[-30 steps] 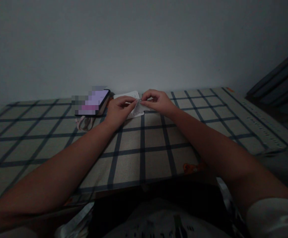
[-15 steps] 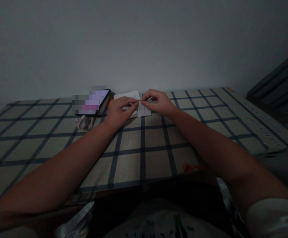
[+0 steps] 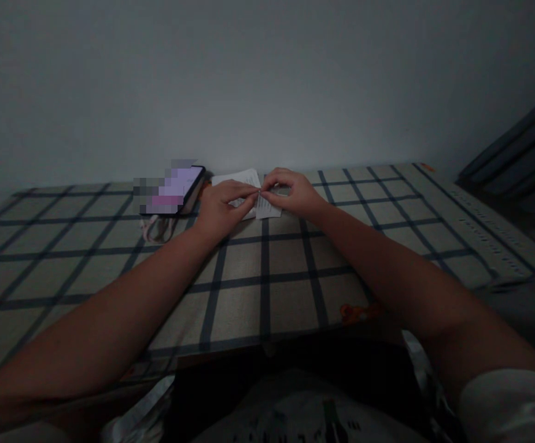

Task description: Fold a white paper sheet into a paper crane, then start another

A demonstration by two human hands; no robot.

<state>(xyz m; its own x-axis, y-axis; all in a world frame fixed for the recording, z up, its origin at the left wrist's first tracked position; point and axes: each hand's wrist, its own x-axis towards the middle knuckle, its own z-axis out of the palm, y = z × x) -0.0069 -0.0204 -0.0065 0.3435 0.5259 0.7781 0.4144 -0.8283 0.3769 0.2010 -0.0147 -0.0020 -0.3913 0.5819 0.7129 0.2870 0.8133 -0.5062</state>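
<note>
Printed white paper (image 3: 268,209) lies at the far side of the table, in two parts that meet or overlap under my fingertips. My left hand (image 3: 224,206) rests over the left part of the paper, its thumb and fingers pinched at the line between the parts. From the other side my right hand (image 3: 295,192) pinches the paper's upper edge with thumb and forefinger. The fingertips of both hands nearly touch. Whether the two parts are joined is too small and dim to tell.
A phone (image 3: 192,187) with a lit, partly blurred screen leans left of my left hand, a pale strap (image 3: 157,229) below it. A checked cloth (image 3: 290,295) covers the table. Behind stands a grey wall (image 3: 267,86); dark folded fabric (image 3: 521,147) is at the right.
My right hand's fingertips have shifted slightly down and left along the paper. The right part of the paper has tilted a little. My left hand has hardly moved.
</note>
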